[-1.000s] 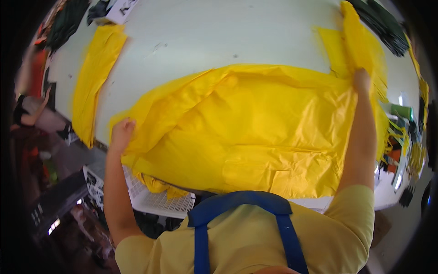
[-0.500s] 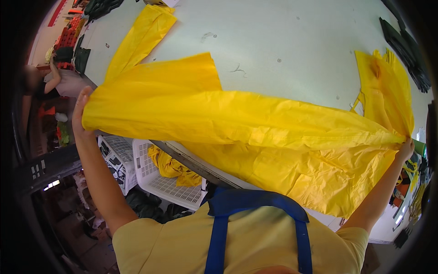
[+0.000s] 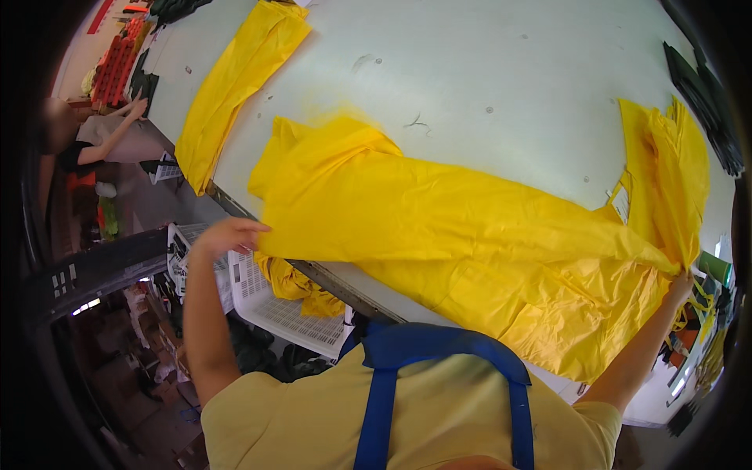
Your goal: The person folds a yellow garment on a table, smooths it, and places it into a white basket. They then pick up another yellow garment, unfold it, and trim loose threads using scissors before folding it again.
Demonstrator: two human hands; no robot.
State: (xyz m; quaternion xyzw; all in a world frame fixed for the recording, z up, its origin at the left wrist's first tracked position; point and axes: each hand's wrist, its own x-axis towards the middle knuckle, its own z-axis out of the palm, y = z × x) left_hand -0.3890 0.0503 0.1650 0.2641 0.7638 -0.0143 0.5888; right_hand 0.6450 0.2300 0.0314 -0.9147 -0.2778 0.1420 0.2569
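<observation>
A yellow raincoat (image 3: 470,211), wide and creased, stretches across the table in front of me, its near side draping over the front edge. At its near left corner my left hand (image 3: 227,236) has fingers closed at the fabric's edge. The upper left part of the cloth is smeared by motion. My right hand (image 3: 681,286) grips the gathered right end, its fingers partly hidden by folds. Beyond that hand a yellow flap (image 3: 662,164) with a small white label and thin strap lies on the table.
A folded yellow strip (image 3: 235,94) overhangs the pale table's (image 3: 486,63) left edge. Dark folded pieces (image 3: 701,110) lie far right. Below the edge stands a white basket (image 3: 294,319) with yellow cloth (image 3: 294,286). Far left, another person's hands (image 3: 135,110) touch dark cloth.
My left hand has moved right and down, drawing the raincoat's left end inward and off the yellow strip. My right hand has shifted slightly down and left, still gripping.
</observation>
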